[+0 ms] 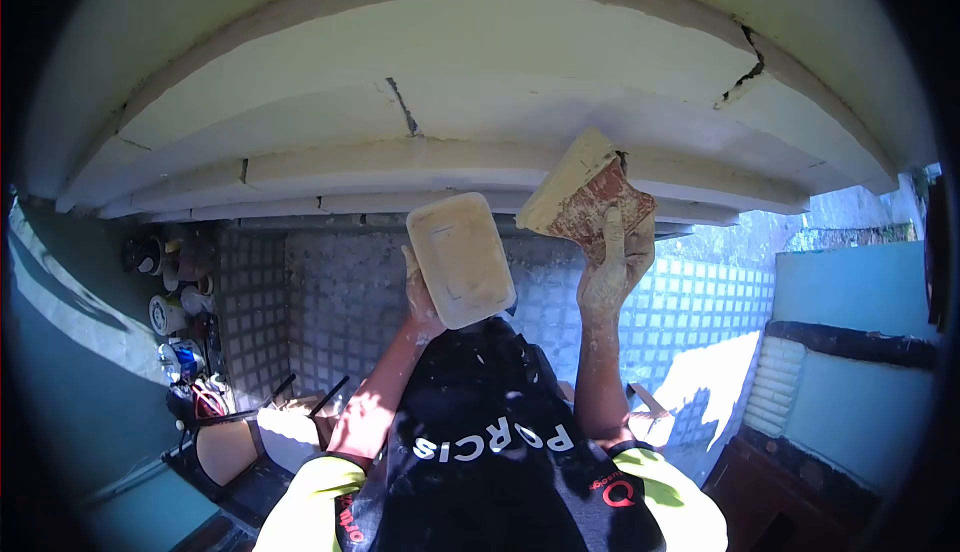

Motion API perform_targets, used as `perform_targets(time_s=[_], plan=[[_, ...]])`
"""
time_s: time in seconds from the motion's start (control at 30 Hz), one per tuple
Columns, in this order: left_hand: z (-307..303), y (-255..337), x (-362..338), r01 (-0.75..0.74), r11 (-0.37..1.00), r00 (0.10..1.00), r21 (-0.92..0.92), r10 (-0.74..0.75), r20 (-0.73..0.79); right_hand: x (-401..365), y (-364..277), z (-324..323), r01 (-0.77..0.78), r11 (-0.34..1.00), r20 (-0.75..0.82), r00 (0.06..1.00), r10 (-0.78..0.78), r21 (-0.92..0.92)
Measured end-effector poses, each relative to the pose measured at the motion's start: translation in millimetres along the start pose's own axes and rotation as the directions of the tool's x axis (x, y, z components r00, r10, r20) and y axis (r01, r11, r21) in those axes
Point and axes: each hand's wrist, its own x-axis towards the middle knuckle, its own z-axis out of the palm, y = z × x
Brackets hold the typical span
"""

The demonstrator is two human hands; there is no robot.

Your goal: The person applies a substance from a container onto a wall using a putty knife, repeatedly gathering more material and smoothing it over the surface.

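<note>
My left hand (422, 297) is wrapped round the side of a shallow rectangular plastic tub (462, 262), its inside coated with cream-coloured filler. In my right hand (615, 267) is a broad reddish-brown putty knife (600, 195), thumb flat on its face and fingers behind. Pale filler covers the knife's wide edge, which overlaps the lower ledge of the cream moulding (500, 157) in this view. Dried filler smears my right hand and wrist. A dark crack (402, 107) runs through the moulding above the tub, and another crack (745, 70) shows at the upper right.
Below lies a grey tiled floor (690, 297) with a sunlit patch. Chairs (228, 450) stand at the lower left, near several pots and containers (168, 314). A light-blue wall (850, 287) with a dark band is on the right.
</note>
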Motion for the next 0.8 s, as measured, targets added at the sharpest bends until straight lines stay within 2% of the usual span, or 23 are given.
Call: perform_targets(time_s=[0.03, 0.17, 0.2, 0.33, 0.37, 0.43, 0.47, 0.57, 0.6, 0.7, 0.77, 0.8], plan=[[4, 0, 2, -0.001, 1.0, 1.0, -0.017, 0.001, 0.01, -5, -1, 4, -0.059, 0.998, 0.035, 0.998, 0.058, 0.034], [15, 1, 0, -0.02, 1.0, 0.996, -0.017, 0.021, 0.082, -22, 0, 21, -0.126, 0.934, 0.266, 0.938, 0.222, -0.335], [11, 0, -1, -0.022, 1.0, 0.998, -0.013, 0.023, 0.064, -28, 6, 23, -0.084, 0.894, 0.338, 0.907, 0.251, -0.439], [-8, 0, -5, -0.034, 0.998, 0.999, 0.053, 0.035, -0.014, -52, 16, 40, 0.134, 0.671, 0.447, 0.836, 0.319, -0.729], [-10, 0, -6, -0.043, 0.996, 0.998, 0.079, 0.046, -0.04, -56, 18, 44, 0.105, 0.687, 0.446, 0.828, 0.34, -0.719], [-20, -1, -6, -0.061, 0.998, 0.998, 0.031, 0.06, 0.036, -64, 24, 51, 0.057, 0.717, 0.448, 0.814, 0.37, -0.695], [-23, -2, -5, -0.066, 0.997, 0.997, 0.039, 0.065, 0.039, -70, 38, 50, 0.093, 0.769, 0.473, 0.833, 0.287, -0.632], [-23, 1, -3, -0.071, 0.989, 0.997, 0.126, 0.073, -0.016, -81, 53, 60, 0.075, 0.738, 0.449, 0.833, 0.323, -0.67], [-25, 5, -2, -0.054, 0.991, 0.998, 0.12, 0.056, -0.011, -82, 59, 62, 0.002, 0.785, 0.429, 0.839, 0.336, -0.62], [-31, 21, -5, -0.033, 0.957, 0.999, 0.289, 0.03, 0.017, -81, 75, 70, -0.191, 0.873, 0.38, 0.843, 0.38, -0.448], [-43, 27, -7, -0.034, 0.973, 0.998, 0.227, 0.023, 0.052, -80, 80, 72, -0.288, 0.893, 0.357, 0.84, 0.409, -0.345], [-47, 30, -8, -0.03, 0.98, 0.997, 0.195, 0.016, 0.072, -78, 80, 74, -0.292, 0.865, 0.336, 0.833, 0.44, -0.409]])
